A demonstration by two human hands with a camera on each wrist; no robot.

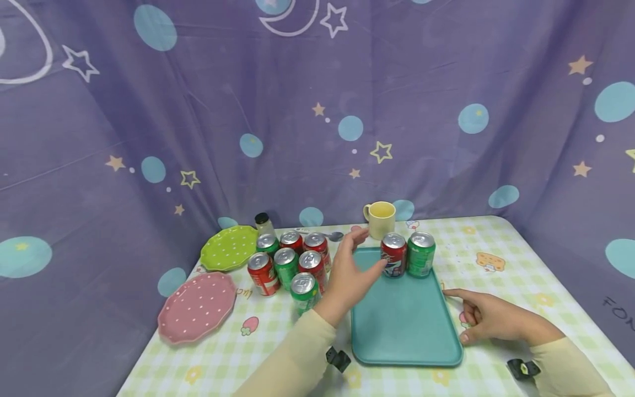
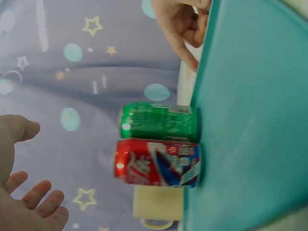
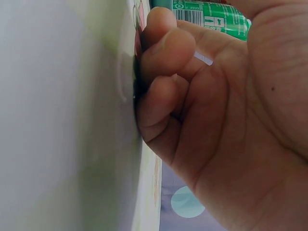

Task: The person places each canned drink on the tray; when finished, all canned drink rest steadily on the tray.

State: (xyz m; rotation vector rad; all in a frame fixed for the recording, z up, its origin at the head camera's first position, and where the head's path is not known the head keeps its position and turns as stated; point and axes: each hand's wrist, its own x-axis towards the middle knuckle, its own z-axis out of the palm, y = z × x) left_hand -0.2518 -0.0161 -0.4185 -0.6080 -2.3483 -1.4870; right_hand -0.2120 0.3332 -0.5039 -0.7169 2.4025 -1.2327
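Observation:
A teal tray lies on the table with a red soda can and a green soda can standing side by side at its far end. My left hand hovers over the tray's left side, thumb and fingers spread apart, holding nothing. In the left wrist view, a gap shows between that hand and the red can. My right hand rests on the table beside the tray, with index finger and thumb at its right edge. Its other fingers are curled loosely against the tabletop.
Left of the tray stands a cluster of several red and green cans. A green dotted plate and a pink dotted plate lie further left. Behind are a black-lidded jar, a spoon and a yellow mug.

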